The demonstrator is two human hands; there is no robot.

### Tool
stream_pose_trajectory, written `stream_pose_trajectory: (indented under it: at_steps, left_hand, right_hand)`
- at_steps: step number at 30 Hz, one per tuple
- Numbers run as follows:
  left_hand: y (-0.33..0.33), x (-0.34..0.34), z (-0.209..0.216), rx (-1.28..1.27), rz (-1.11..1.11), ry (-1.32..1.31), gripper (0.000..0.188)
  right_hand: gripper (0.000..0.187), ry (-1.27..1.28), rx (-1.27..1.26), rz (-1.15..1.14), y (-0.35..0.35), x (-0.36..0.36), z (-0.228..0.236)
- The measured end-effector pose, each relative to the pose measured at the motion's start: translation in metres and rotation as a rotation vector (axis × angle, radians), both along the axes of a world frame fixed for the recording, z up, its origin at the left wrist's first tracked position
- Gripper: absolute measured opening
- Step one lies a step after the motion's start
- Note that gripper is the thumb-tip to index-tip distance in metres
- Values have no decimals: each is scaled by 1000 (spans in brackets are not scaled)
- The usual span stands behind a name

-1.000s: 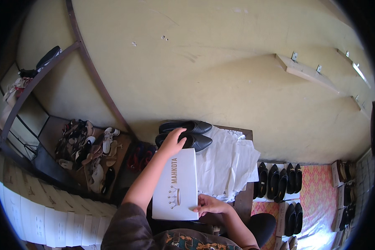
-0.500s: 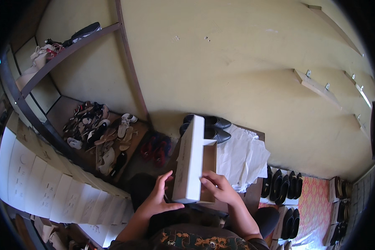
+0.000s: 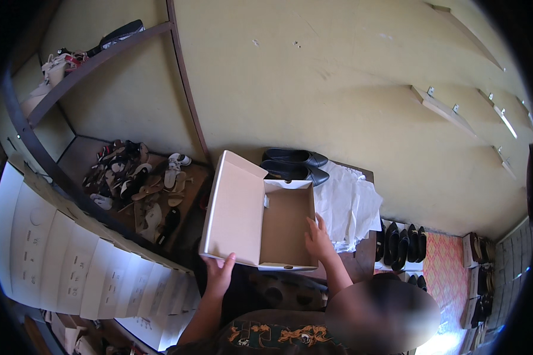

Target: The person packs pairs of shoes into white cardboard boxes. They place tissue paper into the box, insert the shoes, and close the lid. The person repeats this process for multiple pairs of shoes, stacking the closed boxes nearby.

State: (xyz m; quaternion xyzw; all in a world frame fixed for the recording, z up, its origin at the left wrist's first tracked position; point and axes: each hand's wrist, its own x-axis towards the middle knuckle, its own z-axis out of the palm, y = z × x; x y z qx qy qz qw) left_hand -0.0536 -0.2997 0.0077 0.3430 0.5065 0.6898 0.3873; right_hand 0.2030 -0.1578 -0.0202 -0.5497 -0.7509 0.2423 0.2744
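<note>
A white shoe box (image 3: 287, 260) with a bare brown inside sits open before me, nothing visible in it. Its hinged lid (image 3: 234, 207) is folded back to the left. My left hand (image 3: 219, 275) grips the lid's near edge, thumb on the inner face and fingers mostly hidden beneath. At the box's right wall, my right hand (image 3: 320, 239) straddles the rim with thumb and fingers. Just behind the box lies a pair of black flat shoes (image 3: 295, 165). White wrapping paper (image 3: 349, 207) is spread in creased sheets to the right of it.
White shoe boxes (image 3: 59, 260) are stacked along the left. Beyond them, sandals and shoes (image 3: 139, 183) are heaped on a low shelf. Black shoes (image 3: 403, 242) stand on boxes at right, beside a patterned red floor covering (image 3: 450, 260). A blurred oval hides the lower right.
The lid has swung open to the left, showing the box's inside. My left hand has closed on the lid's near edge; my right hand has moved from the lid to the box's right wall.
</note>
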Motion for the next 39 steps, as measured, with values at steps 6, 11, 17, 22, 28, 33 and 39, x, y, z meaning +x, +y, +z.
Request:
stream_pose_trajectory:
  at_steps: [6, 11, 17, 22, 28, 33, 39]
  left_hand:
    - [-12, -35, -28, -51, 367, 731, 54]
    - [-16, -46, -32, -220, 259, 987, 30]
    - [-11, -43, 6, -304, 197, 1118, 41]
    - [4, -7, 57, -270, 219, 1269, 46]
    - [40, 65, 79, -96, 69, 1403, 36]
    - [81, 135, 88, 106, -264, 1388, 35]
    - [146, 216, 62, 156, -523, 1457, 32]
  right_hand:
    - [52, 167, 17, 11, 2, 2, -14]
    - [50, 178, 25, 5, -1, 0, -6]
    - [46, 246, 31, 78, 3, 10, -9]
    - [43, 497, -119, 128, -10, 33, 26]
    - [34, 433, 21, -237, 26, 132, -4]
    - [36, 450, -4, -554, 31, 195, -45]
    - [42, 383, -187, -567, 36, 196, -31]
